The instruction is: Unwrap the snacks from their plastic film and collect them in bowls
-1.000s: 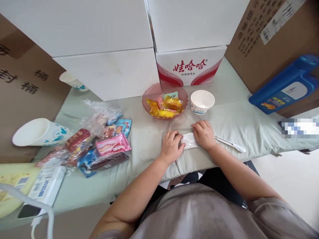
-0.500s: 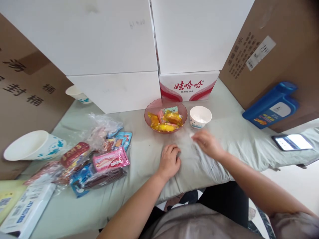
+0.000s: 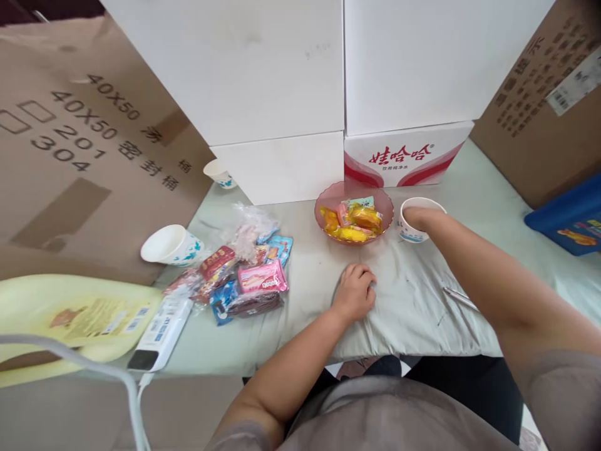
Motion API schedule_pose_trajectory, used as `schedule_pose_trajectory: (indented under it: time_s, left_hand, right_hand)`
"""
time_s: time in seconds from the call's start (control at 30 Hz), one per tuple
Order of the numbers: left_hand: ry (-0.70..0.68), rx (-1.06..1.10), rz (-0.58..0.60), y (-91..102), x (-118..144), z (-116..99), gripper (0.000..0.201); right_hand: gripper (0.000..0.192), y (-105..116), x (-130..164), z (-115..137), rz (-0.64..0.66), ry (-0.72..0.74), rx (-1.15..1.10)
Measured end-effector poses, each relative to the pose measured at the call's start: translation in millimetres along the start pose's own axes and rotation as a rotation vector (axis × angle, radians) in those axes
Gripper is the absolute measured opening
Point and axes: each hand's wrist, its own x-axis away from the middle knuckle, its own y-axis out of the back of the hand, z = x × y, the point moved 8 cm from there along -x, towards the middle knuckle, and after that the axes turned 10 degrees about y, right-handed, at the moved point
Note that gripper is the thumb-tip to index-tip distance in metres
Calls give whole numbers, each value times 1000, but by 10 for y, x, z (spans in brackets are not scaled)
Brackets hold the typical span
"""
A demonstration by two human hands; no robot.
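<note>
While right hand (image 3: 417,216) dips into paper cup (image 3: 419,220): grip hidden, cannot tell; enter straight, avoid tipping
Left hand (image 3: 354,294): loosely curled, empty, resting near table's (image 3: 422,300) front edge; steady cloth

Pale green cloth (image 3: 422,307) spread as ground. At its centre, translucent pink ribbed bowl (image 3: 354,213) with yellow, orange and pink wrapped sweets. Just right of the bowl, white paper cup with blue printed motif (image 3: 413,233). Behind the bowl, white carton with red script and red swooshes (image 3: 404,160). Left of the bowl, pink wafer packet (image 3: 261,277), red packet with gold lettering (image 3: 216,262), light blue sachets (image 3: 277,247). Further left of the bowl, tipped white paper cup patterned in teal (image 3: 174,245). Far right of the bowl, blue plastic jug (image 3: 570,216).
</note>
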Motion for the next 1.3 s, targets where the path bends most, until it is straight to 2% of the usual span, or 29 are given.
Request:
schedule_pose_trajectory:
  time_s: [0.1, 0.17, 0.27, 0.3, 0.33, 0.4, 0.47, 0.53, 0.6, 0.67, 0.77, 0.83, 0.93, 1.03, 1.1, 1.13, 1.23, 1.3]
  left_hand:
    - [10, -23, 17, -34, -19, -8, 23]
    - [6, -17, 32, -25, 0, -31, 21]
    - [-44, 40, 78, 113, 131, -74, 21]
    - [-66, 55, 79, 220, 200, -70, 22]
    - [-80, 57, 59, 367, 274, -42, 23]
    - [-72, -5, -41, 756, 415, 106, 25]
    - [-9, -140, -164, 1192, 516, 367, 29]
    - [104, -300, -263, 1581, 558, 689, 36]
    - [239, -448, -268, 1820, 544, 1001, 46]
    - [328, -557, -168, 1877, 495, 1215, 54]
    - [399, -657, 21, 1818, 419, 1333, 65]
    - [405, -698, 60, 1821, 360, 1278, 65]
    - [290, -675, -14, 1852, 240, 984, 40]
    - [114, -519, -177, 1748, 173, 550, 21]
    - [12, -372, -263, 1519, 204, 276, 22]
    - [-38, -307, -269, 1340, 240, 154, 22]
    - [-200, -261, -150, 662, 430, -152, 21]
    - [-279, -233, -82, 328, 605, -271, 19]
  right_hand:
    - [15, 46, 120, 60, 197, -6, -34]
    - [13, 220, 261, 114, 222, 17, -44]
    - [31, 558, 606, 77, 50, 59, -45]
    - [34, 705, 776, 22, -125, 94, -79]
    - [40, 746, 969, -47, -214, 154, -140]
    - [54, 613, 1374, -254, -241, 272, -242]
    - [53, 337, 1760, -528, -213, 329, -236]
    - [53, 100, 2100, -764, -290, 376, -190]
    - [51, -134, 2338, -916, -353, 387, -178]
    - [47, -320, 2481, -950, -412, 378, -154]
    - [41, -457, 2598, -842, -516, 317, -74]
    - [39, -476, 2658, -744, -571, 233, -13]
    - [38, -461, 2740, -605, -585, 128, 86]
    - [37, -467, 2769, -507, -503, 93, 203]
    - [38, -467, 2775, -485, -469, 89, 253]
    - [38, -460, 2779, -484, -468, 90, 264]
    - [37, -458, 2776, -501, -464, 102, 268]
    - [35, -449, 2773, -508, -475, 109, 244]
